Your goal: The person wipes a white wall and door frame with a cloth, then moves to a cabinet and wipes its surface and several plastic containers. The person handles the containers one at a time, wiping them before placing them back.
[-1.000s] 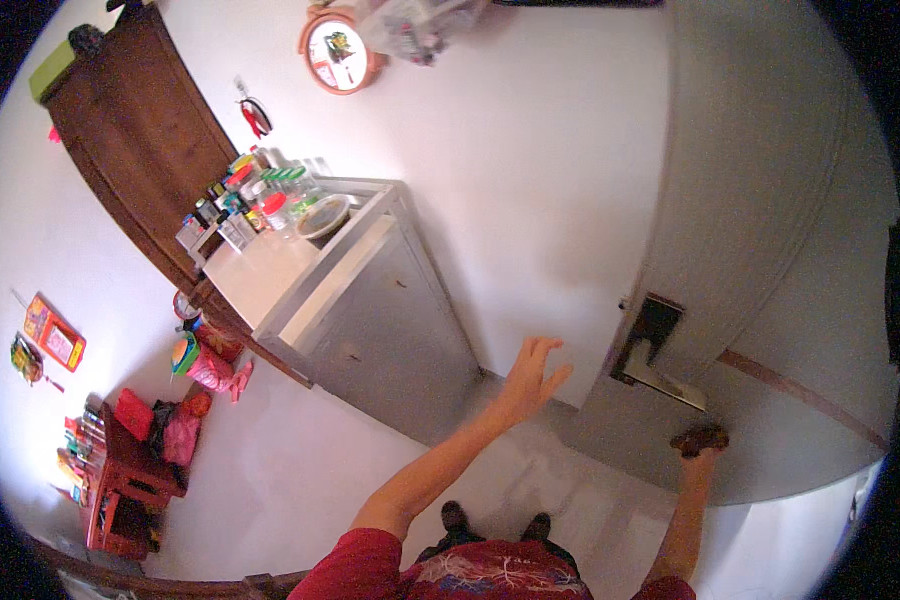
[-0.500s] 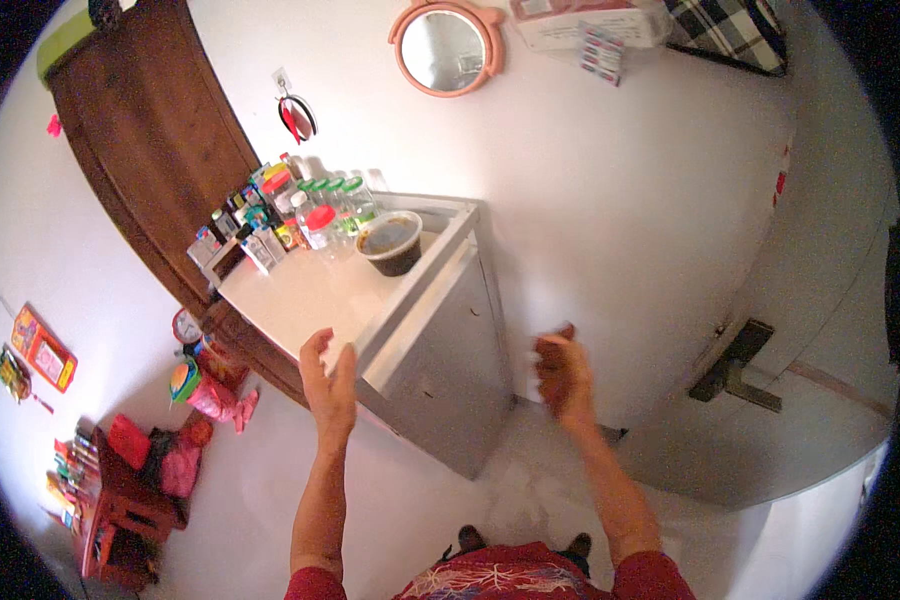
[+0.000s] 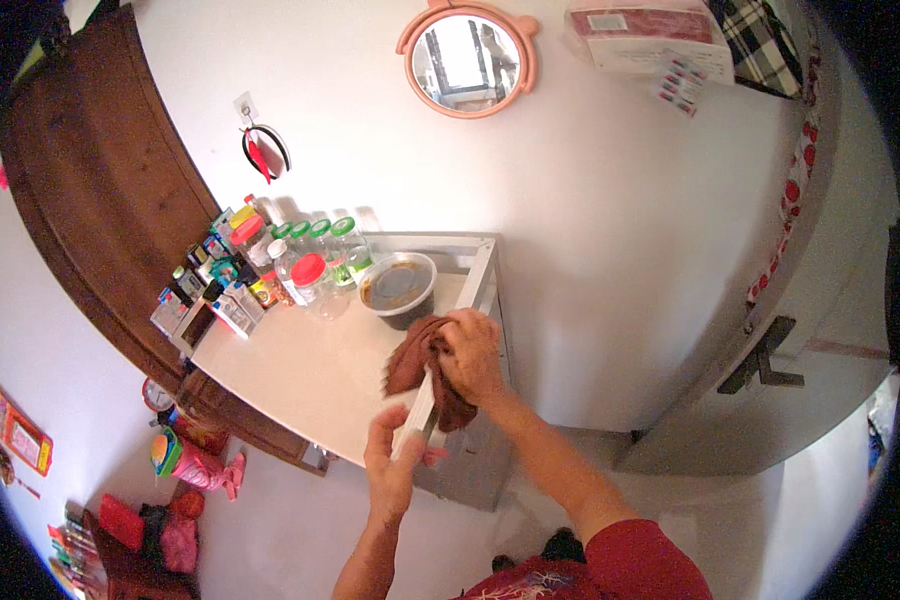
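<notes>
My right hand (image 3: 472,357) is closed on a bunched brown cloth (image 3: 410,358). The cloth drapes over the raised white rim (image 3: 419,405) along the edge of the cabinet top. At the rim's near end is my left hand (image 3: 388,478), its thumb and fingers spread; whether it touches the rim is hard to tell. A lidded round plastic tub (image 3: 398,285) with dark contents stands on the cabinet top (image 3: 290,370), just beyond the cloth. Beside the tub sits a clear jar with a red lid (image 3: 315,285).
Green-lidded jars (image 3: 344,245) and several small bottles and boxes (image 3: 220,275) crowd the cabinet's back left. A round mirror (image 3: 467,63) hangs on the wall. At right is a grey door with a dark handle (image 3: 765,360); a brown wooden door (image 3: 90,150) stands left.
My right hand has brought the brown cloth from right of the cabinet onto its rim. My left hand has shifted right and lower. The view has turned, and the cabinet appears nearer.
</notes>
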Motion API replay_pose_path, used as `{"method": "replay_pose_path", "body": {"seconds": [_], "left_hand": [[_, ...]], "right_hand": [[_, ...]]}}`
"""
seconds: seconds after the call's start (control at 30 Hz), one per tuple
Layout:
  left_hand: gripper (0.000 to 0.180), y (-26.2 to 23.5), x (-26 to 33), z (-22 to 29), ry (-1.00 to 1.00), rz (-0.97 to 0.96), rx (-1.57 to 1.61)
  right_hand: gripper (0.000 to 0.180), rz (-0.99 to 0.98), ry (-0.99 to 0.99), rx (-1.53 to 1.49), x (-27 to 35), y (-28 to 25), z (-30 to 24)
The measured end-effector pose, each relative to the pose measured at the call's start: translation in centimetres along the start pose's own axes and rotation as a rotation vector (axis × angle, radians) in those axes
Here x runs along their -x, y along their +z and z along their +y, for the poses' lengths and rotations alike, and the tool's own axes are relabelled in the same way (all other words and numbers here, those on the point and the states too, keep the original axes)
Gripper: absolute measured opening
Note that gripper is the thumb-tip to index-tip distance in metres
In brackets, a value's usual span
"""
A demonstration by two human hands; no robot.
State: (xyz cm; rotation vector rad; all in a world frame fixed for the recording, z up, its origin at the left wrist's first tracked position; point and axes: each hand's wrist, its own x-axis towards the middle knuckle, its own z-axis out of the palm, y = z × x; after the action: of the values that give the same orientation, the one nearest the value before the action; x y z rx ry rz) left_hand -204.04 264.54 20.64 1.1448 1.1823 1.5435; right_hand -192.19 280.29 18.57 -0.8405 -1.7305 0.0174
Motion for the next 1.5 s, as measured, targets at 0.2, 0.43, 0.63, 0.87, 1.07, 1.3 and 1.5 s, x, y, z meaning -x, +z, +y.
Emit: {"method": "replay_pose_path", "body": {"seconds": [0.2, 0.43, 0.63, 0.87, 1.07, 1.3, 1.5], "left_hand": [[0.035, 0.2, -0.2, 1.2, -0.072, 0.021, -0.089], [0.038, -0.1, 0.0, 1.5, -0.084, 0.022, -0.130], [0.045, -1.0, -0.4, 1.7, -0.163, -0.103, -0.005], [0.057, -1.7, -1.8, 1.6, -0.035, -0.367, -0.205], [0.055, -7.7, -5.0, -2.3, 0.145, -0.300, -0.256], [0.045, -10.7, -7.4, -3.9, 0.542, -0.173, -0.938], [0.042, -10.5, -7.3, -3.9, 0.531, -0.144, -1.002]], "right_hand": [[0.032, 0.156, 0.141, 0.132, -3.4, 2.9, 8.2], [0.033, 0.112, 0.368, 0.298, -7.7, 4.3, 14.5], [0.034, 0.575, 1.087, -0.952, -4.7, 6.7, 12.3], [0.037, -0.360, -0.052, 0.447, 2.5, 3.0, 5.3], [0.047, -0.601, -0.157, 0.113, 6.2, -1.1, -4.9], [0.050, -0.812, 0.126, 0.411, 4.1, 0.4, -3.5], [0.050, -0.326, 0.126, 0.655, 1.5, 6.6, 6.7]]}}
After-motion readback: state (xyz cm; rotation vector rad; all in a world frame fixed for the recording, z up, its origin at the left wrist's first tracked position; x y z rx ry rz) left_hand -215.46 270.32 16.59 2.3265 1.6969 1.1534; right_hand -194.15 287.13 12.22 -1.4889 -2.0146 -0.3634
